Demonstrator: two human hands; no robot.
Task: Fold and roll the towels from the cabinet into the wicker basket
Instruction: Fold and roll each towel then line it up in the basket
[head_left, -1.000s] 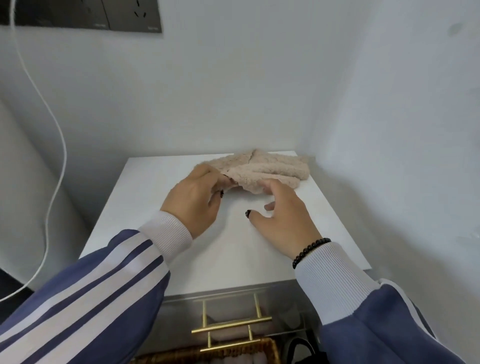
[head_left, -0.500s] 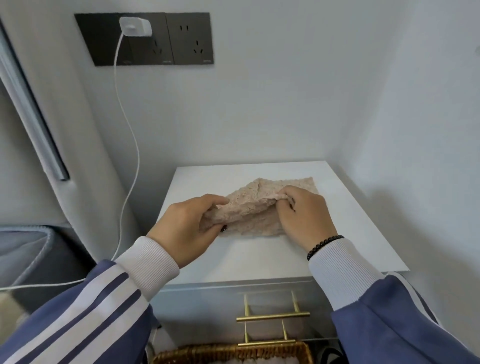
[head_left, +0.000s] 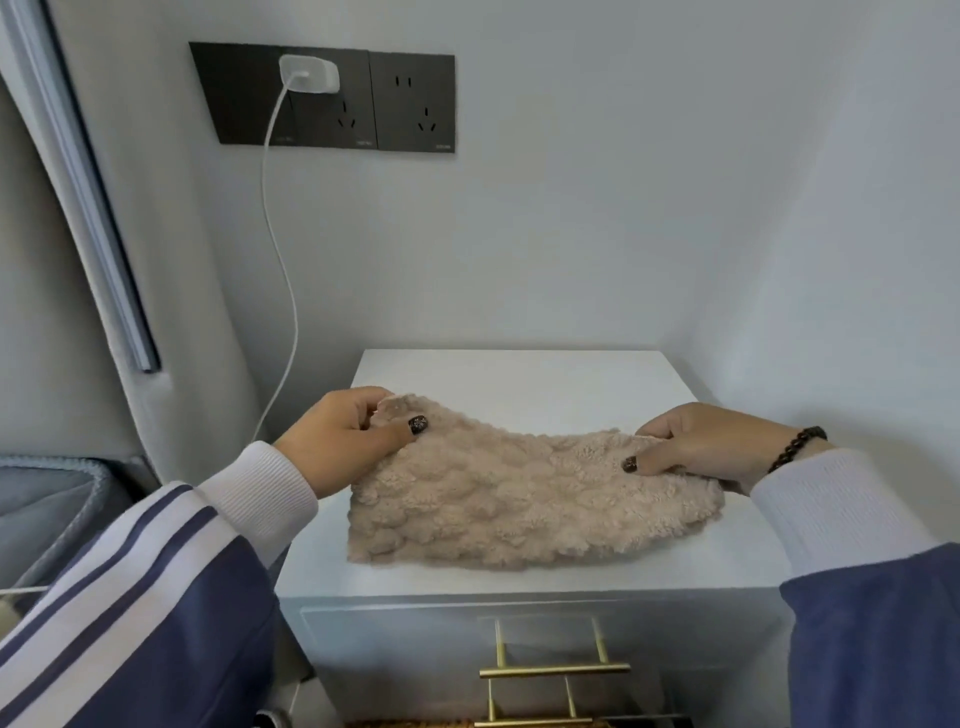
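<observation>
A fluffy beige towel (head_left: 519, 499) hangs stretched between my two hands, its lower edge lying on the white cabinet top (head_left: 519, 374). My left hand (head_left: 343, 441) pinches the towel's upper left corner between thumb and fingers. My right hand (head_left: 711, 447) pinches the upper right corner the same way. A thin strip of the wicker basket (head_left: 415, 723) shows at the bottom edge, below the cabinet's gold handles.
The cabinet stands in a corner, with walls behind and to the right. Gold handles (head_left: 553, 670) are on its front. A white charger (head_left: 309, 74) is plugged into black wall sockets, its cable (head_left: 283, 260) hanging down left of the cabinet. A grey cushioned seat (head_left: 47, 499) is at left.
My hands have moved apart, spreading the bunched towel wide and lifting its top edge off the cabinet. The camera view has tilted upward.
</observation>
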